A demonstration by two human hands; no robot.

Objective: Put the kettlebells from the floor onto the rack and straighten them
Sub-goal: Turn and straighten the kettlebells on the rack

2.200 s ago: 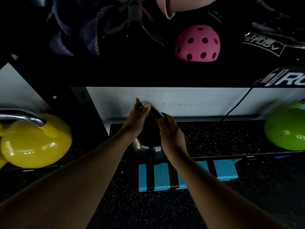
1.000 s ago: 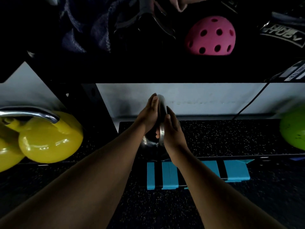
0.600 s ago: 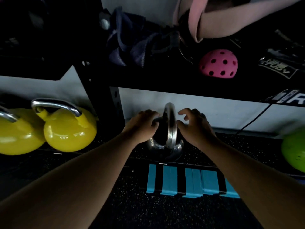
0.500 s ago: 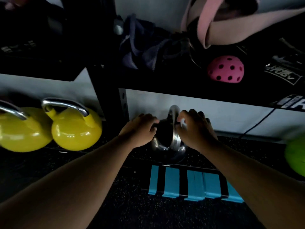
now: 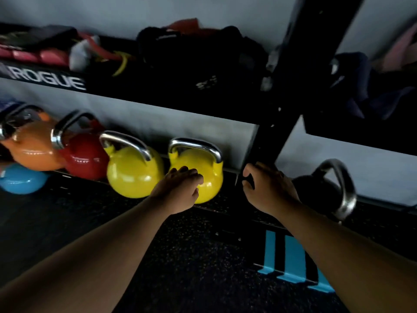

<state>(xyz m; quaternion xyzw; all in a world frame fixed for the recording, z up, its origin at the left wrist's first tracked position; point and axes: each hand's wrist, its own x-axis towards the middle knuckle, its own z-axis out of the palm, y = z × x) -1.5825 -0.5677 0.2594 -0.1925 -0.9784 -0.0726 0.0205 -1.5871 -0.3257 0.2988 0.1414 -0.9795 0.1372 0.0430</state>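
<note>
blue kettlebell: cut by left edge | orange kettlebell: blurred | upper-shelf gear: too dark

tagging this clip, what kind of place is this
Most likely a gym: coloured kettlebells in a row on a black rack with a ROGUE label, over speckled rubber flooring.

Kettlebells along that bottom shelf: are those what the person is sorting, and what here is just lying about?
Part of the job:
- black kettlebell
- two yellow kettlebells
- red kettlebell
- orange kettlebell
- blue kettlebell
- rack
- left hand, right hand

Just lying about:
- dark bags
- bands
- blue cloth
</note>
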